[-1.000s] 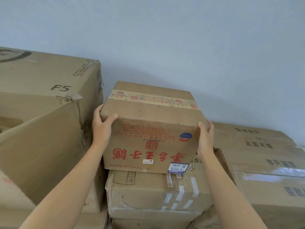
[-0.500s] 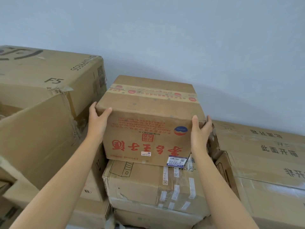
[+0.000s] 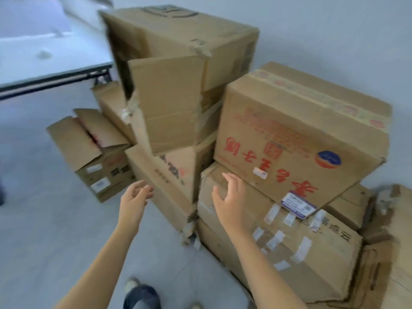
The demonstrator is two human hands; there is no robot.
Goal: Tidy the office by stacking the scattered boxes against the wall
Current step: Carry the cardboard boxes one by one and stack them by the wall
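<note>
The red-lettered box (image 3: 296,139) sits atop a taped box (image 3: 289,253) against the wall (image 3: 334,30), just above the right hand (image 3: 229,197). Beside it, the left hand (image 3: 136,197) hovers. Each grip is apart, holding nothing.

Pretty bright, soft even light all over, no hard shadows, just dim gaps between the stacked boxes (image 3: 174,103). The whole frame is smeared with motion blur (the print on the red-printed box (image 3: 289,134) is barely readable), worst in the top left corner. Wide-angle bend tilts everything near the edges.
</note>
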